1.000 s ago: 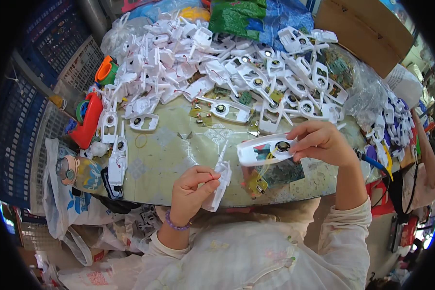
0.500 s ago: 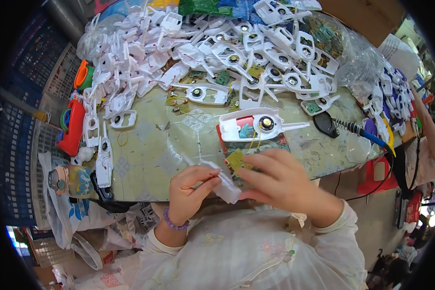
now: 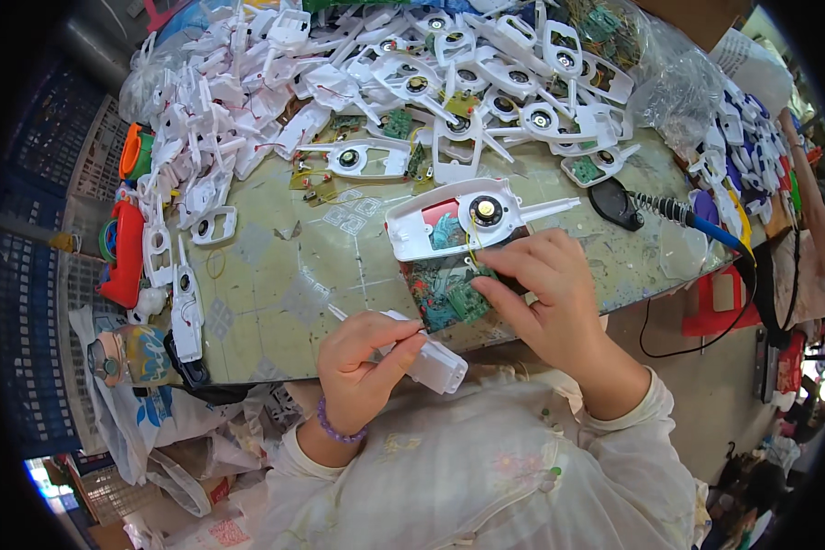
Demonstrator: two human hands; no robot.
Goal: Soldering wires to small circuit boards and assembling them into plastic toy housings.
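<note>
The right hand point(image 3: 541, 286) has let go of the white speaker shell point(image 3: 486, 213), now lying just beyond its fingertips, and pinches the circuit board point(image 3: 467, 299) (its green face showing now), so both hands are occupied: the left hand point(image 3: 365, 362) clamps a white plastic casing point(image 3: 438, 368) between thumb and fingers.

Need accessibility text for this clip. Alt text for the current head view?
A person's left hand holds a white plastic casing while the right hand is at a green circuit board, near a white shell with a round speaker. Beyond, the worktable carries a heap of white parts; a blue-handled tool lies right.
</note>
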